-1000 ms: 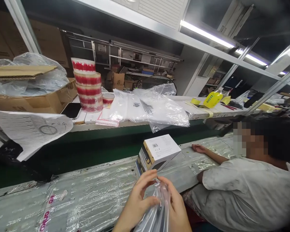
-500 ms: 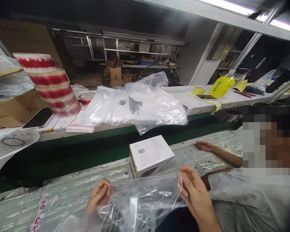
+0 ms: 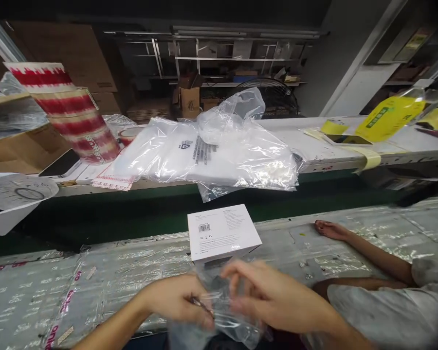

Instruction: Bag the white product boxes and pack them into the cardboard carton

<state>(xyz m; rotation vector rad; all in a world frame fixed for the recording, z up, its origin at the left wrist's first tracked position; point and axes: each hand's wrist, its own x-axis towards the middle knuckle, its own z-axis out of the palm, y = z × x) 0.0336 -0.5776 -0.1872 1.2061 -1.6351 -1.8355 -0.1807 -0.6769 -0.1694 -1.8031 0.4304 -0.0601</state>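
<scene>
Plastic, thin and clear: the bag (image 3: 219, 311) bunched between my 2 hands is nearly weightless and limp, and I judge it slick enough to slide through a loose pinch. My left hand (image 3: 175, 301) is closed on its left part, fingers curled in tight. My right hand (image 3: 266, 296) pinches the film from the other side, fingers narrowed around a fold. The bag sits low in front of me at the near edge of the surface (image 3: 113, 282), which is wrapped in crinkled shiny film.

Just beyond my hands stands a white carton (image 3: 222, 233) with a barcode on top, close to the bag; whether they touch I cannot tell. It looks stiff and square-edged, best taken by its 2 opposite sides, while the bag, I think, wants holding at the 2 layers of its mouth, since anywhere else it only crumples.

On the shelf across the green belt lies a heap of more clear bags (image 3: 211, 155), beside a stack of red-and-white tape rolls (image 3: 69, 112). A co-worker's arm (image 3: 361, 243) rests on the surface to my right.
</scene>
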